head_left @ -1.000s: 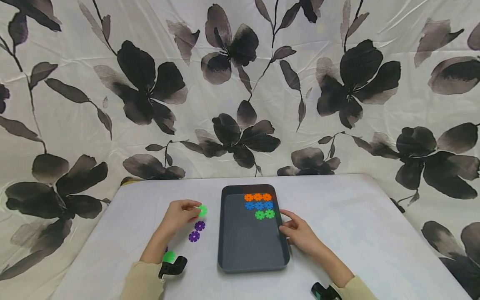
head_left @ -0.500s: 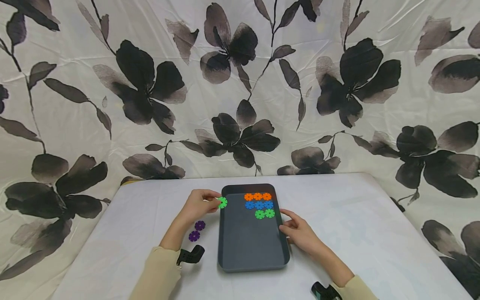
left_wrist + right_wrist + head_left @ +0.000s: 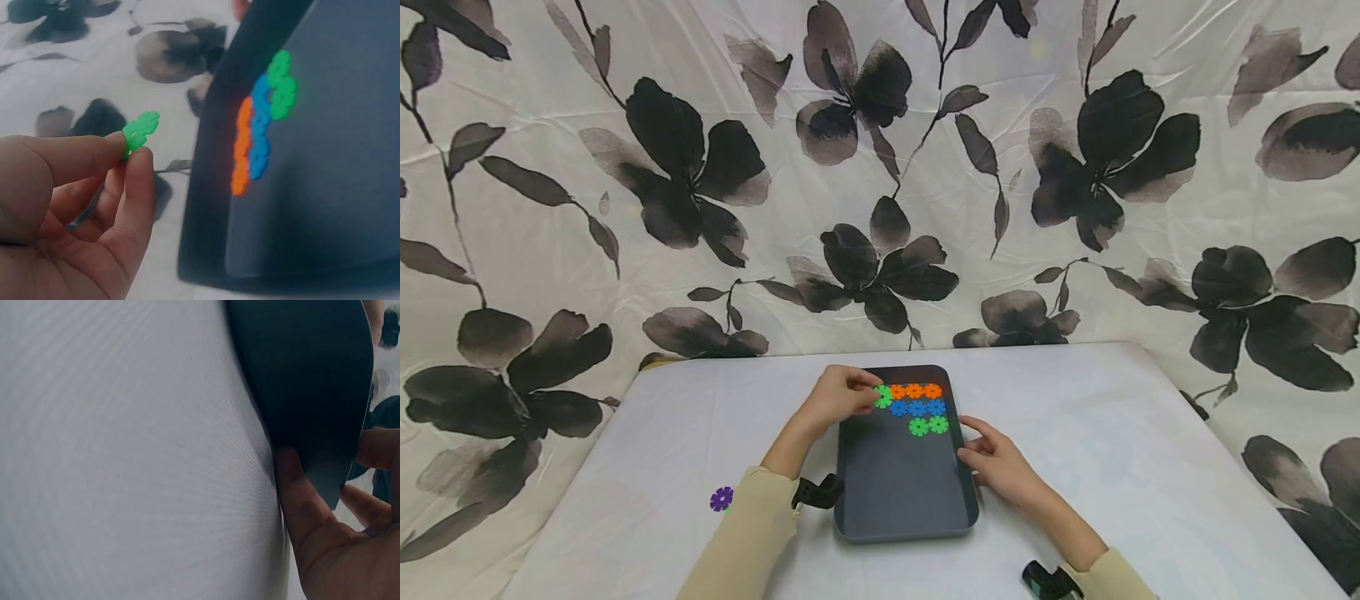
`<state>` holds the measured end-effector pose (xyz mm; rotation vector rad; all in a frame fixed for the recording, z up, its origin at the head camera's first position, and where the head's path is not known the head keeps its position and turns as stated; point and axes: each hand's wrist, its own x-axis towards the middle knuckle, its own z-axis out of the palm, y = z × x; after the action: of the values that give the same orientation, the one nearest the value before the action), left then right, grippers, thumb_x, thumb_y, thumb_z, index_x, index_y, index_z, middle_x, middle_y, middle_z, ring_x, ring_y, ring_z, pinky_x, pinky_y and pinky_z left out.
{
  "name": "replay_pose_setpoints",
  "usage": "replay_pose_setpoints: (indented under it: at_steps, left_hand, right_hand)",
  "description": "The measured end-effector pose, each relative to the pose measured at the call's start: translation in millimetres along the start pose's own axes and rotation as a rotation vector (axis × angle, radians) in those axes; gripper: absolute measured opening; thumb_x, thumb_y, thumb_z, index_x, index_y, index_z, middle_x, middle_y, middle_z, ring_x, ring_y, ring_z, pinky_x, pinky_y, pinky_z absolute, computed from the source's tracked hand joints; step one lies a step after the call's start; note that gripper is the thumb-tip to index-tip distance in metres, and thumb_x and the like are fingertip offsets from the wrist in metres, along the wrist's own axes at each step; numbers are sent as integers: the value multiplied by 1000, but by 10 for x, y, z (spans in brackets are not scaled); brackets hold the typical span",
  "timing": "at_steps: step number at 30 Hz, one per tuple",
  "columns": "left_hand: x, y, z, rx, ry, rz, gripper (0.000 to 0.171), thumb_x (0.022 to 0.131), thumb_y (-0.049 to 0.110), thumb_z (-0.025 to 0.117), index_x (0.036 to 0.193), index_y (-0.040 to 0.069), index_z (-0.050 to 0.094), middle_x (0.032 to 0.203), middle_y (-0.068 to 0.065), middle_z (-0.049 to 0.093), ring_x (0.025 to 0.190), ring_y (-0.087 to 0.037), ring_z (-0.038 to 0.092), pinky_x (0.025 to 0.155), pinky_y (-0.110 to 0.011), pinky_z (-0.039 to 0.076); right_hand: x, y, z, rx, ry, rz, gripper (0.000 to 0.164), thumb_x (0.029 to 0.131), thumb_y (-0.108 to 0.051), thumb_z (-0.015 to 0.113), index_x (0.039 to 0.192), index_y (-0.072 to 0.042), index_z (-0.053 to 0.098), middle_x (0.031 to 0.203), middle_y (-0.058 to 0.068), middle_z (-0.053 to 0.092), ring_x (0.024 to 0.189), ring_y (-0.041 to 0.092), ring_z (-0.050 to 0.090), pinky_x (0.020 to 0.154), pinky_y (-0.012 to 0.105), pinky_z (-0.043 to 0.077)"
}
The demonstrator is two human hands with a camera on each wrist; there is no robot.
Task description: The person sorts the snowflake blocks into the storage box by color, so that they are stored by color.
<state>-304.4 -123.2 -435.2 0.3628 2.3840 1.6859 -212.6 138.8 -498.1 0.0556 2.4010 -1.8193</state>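
My left hand (image 3: 835, 398) is over the far left part of a dark grey tray (image 3: 910, 492). Between its thumb and finger it pinches a green notched plastic disc (image 3: 142, 130), held up off the tray in the left wrist view. Inside the tray lie a row of orange discs (image 3: 913, 391), a row of blue discs (image 3: 917, 407) and two green discs (image 3: 928, 426). At the tray's right side my right hand (image 3: 1000, 471) holds the edge. The right wrist view has the thumb against the outer wall (image 3: 306, 381) and fingers at the rim.
On the white-covered table (image 3: 1075, 433), a purple disc (image 3: 721, 498) lies left of the left sleeve, with a bit of green beside it. The sleeve hides part of the table there. A floral cloth (image 3: 880, 183) hangs behind.
My left hand has carried the green disc rightward from the table to over the tray, beside the orange row. The left forearm now covers the two purple discs seen before. The right hand stays put.
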Motion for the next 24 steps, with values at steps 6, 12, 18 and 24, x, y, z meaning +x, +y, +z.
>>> replay_pose_setpoints:
  at_steps: [6, 12, 18, 24]
  left_hand:
    - [111, -31, 155, 39, -39, -12, 18, 86, 1, 70, 103, -4, 70, 82, -10, 65, 75, -24, 67, 70, -35, 57]
    - [160, -135, 245, 51, -61, -30, 17, 86, -1, 68, 102, -7, 69, 81, -11, 64, 71, -20, 66, 70, -35, 57]
    - [204, -230, 301, 94, -62, -28, 15, 87, -1, 69, 101, -6, 70, 86, -12, 65, 71, -20, 66, 69, -35, 57]
    - [232, -330, 352, 103, -61, -61, 13, 87, -2, 68, 99, -4, 71, 85, -11, 65, 69, -18, 66, 66, -32, 57]
  right_hand:
    - [11, 15, -7, -5, 2, 0, 53, 94, -7, 61, 145, -11, 45, 99, 12, 61, 82, 21, 58, 66, 36, 55]
    - [22, 36, -11, -3, -4, 3, 53, 94, -7, 60, 145, -11, 45, 99, 12, 60, 83, 21, 58, 67, 36, 56]
    - [36, 36, -28, 0, -9, 0, 53, 94, -8, 61, 145, -10, 44, 99, 12, 60, 83, 21, 58, 67, 36, 55]
    - [37, 48, -37, 6, -20, -11, 53, 95, -7, 60, 145, -10, 43, 99, 13, 60, 85, 21, 58, 68, 36, 56]
